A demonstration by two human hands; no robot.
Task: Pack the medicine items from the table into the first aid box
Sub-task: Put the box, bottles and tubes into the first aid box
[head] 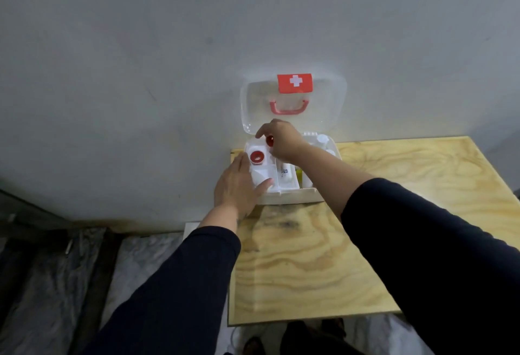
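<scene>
Two red-capped bottles sit in the first aid box (289,197), which stands at the far left corner of the wooden surface (365,242), its clear lid (253,101) raised behind it. One bottle (257,157) stands upright in the box's left tray compartment. The other (270,140), just behind it, is pinched in the right hand (281,140), fingers closed on it. The left hand (236,186) lies flat and spread against the box's front left corner, gripping nothing. Likely trouble: lowered crooked, the held bottle could knock its neighbour over or catch the tray divider. White items, too blurred to name, fill the box's right side. No loose medicine shows in front of the box.
</scene>
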